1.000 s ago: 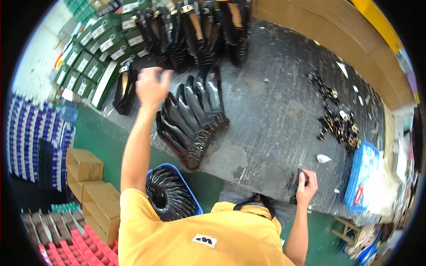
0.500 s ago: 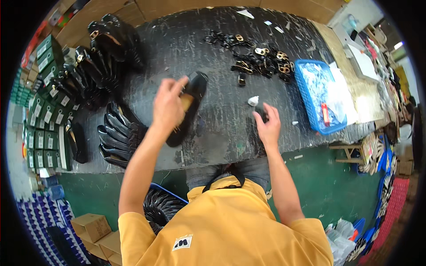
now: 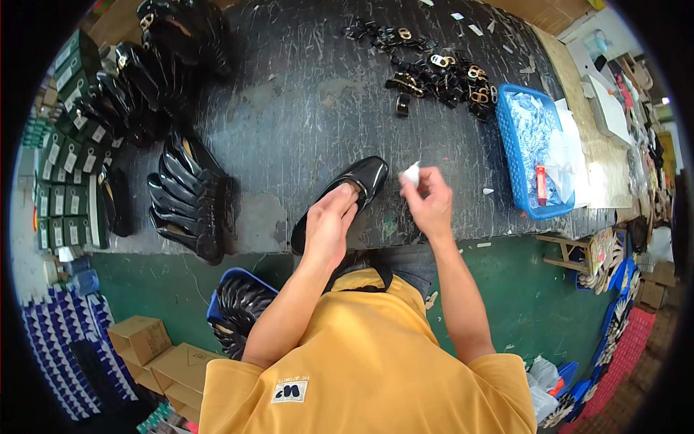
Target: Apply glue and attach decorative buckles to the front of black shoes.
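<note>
My left hand (image 3: 329,226) grips a glossy black shoe (image 3: 361,179) that lies on the scratched dark worktable (image 3: 303,101), close to its near edge, toe pointing away to the right. My right hand (image 3: 430,202) hovers just right of the shoe's toe and pinches a small white piece (image 3: 410,173) between its fingertips. A row of black shoes (image 3: 189,199) lies fanned out to the left of my left hand.
More black shoes (image 3: 155,69) line the far left of the table beside green boxes (image 3: 61,159). Metal buckle pieces (image 3: 434,72) lie at the back. A blue basket (image 3: 533,148) stands at right. A blue bin of shoes (image 3: 238,315) and cardboard boxes (image 3: 144,340) sit on the green floor.
My left hand carried a shoe from the fanned row to the near edge and set it down. My right hand lifted a small white piece beside the toe.
</note>
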A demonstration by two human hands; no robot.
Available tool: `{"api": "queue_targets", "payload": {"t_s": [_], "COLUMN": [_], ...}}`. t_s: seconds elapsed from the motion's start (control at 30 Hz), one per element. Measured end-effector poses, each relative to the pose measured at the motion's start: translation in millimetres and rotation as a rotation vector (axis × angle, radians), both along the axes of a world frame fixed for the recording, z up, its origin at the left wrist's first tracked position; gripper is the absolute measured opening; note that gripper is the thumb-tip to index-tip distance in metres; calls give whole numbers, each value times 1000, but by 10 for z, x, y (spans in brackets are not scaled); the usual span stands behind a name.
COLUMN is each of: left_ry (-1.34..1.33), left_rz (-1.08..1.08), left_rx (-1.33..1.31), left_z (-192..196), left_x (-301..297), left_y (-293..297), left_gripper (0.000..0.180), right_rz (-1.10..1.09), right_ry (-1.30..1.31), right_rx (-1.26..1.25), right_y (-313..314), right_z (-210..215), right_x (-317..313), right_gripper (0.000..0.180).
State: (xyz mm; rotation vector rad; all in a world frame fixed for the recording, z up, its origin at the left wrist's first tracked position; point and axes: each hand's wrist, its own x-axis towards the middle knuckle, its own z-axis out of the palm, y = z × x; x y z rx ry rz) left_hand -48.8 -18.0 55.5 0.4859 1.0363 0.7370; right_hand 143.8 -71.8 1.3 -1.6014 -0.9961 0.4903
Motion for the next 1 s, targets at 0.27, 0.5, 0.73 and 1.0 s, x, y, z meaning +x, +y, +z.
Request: {"api": "queue_targets", "payload": {"t_s": [0.27, 0.5, 0.73, 1.0], "left_ry": [-218, -224, -234, -252], "left_rz": [165, 157, 183, 193], "left_rx": [-248, -235, -230, -231], "left_z": [-378, -489, -448, -463], "left_x": [303, 275, 284, 281], "left_y": [237, 215, 200, 218], "left_gripper": [32, 27, 23, 23], "right_rz": [121, 157, 207, 221], "right_ry": [-242, -344, -471, -510], "right_rx": [-117, -152, -170, -205], "right_y": [-139, -58, -11, -29], "right_z": [128, 301, 371, 418], "right_x": [-399, -402, -364, -364], "right_gripper": [16, 14, 15, 15]}}
